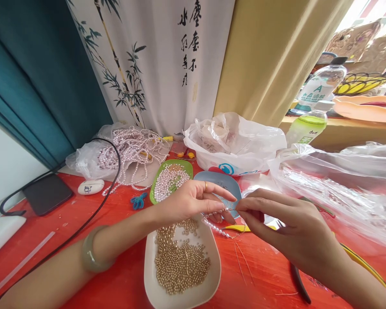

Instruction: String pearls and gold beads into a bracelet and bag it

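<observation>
My left hand (pixel 193 199) and my right hand (pixel 283 225) meet fingertip to fingertip above the red table (pixel 116 240). Between them they pinch a short strand of white pearl beads (pixel 217 225) that droops toward the table. My left wrist wears a pale green bangle (pixel 91 253). Directly under the left hand sits a white dish (pixel 214 274) filled with small gold beads (pixel 180 262). Behind my fingers are a green dish of white pearls (pixel 170 180) and a blue dish (pixel 221 180).
A heap of pearl strands (pixel 131 150) lies on plastic at the back left. Plastic bags (pixel 234 141) and clear wrap (pixel 341 184) crowd the back and right. A black cable (pixel 83 223), a dark pad (pixel 46 193), pliers (pixel 299 283) and bottles (pixel 309 124) are nearby.
</observation>
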### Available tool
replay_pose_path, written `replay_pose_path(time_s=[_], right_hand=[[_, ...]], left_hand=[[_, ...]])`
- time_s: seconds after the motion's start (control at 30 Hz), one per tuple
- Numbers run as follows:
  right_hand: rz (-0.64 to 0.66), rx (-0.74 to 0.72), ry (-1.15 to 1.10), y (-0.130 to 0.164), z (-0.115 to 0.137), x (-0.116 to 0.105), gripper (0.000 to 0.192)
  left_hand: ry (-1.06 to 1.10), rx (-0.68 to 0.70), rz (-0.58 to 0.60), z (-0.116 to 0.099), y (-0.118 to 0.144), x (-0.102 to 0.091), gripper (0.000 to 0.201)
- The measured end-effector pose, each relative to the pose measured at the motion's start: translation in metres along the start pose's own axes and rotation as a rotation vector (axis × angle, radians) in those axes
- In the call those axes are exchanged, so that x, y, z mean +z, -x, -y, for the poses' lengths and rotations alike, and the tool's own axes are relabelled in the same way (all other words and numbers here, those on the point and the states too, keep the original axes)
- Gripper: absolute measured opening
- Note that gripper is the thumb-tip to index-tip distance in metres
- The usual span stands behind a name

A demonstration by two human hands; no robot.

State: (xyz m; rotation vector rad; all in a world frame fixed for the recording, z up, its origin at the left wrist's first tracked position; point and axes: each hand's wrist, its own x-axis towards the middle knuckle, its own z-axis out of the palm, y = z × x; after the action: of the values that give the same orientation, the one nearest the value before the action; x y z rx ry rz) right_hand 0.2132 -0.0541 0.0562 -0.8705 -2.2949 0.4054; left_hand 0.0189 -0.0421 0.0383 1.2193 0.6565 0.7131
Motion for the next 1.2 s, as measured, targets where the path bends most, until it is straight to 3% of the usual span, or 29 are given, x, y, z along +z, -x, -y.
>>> replay_pose_path(time_s=[0.23,0.73,1.2], right_hand=[[0.033,0.0,-0.022,-0.003,0.0,0.0,0.015],[0.106,0.248,-0.182,-0.001,-0.011,0.005,0.012],[0.112,0.369,-0.375,-0.003,-0.014,0.009,0.015]], left_hand=[[-0.018,-0.004,0.025,0.002,-0.002,-0.001,0.021],[0.021,0.022,-0.06,0.006,-0.003,-0.001,0.017],[0.041,0.058,-0.119,0.008,-0.004,-0.001,0.009]])
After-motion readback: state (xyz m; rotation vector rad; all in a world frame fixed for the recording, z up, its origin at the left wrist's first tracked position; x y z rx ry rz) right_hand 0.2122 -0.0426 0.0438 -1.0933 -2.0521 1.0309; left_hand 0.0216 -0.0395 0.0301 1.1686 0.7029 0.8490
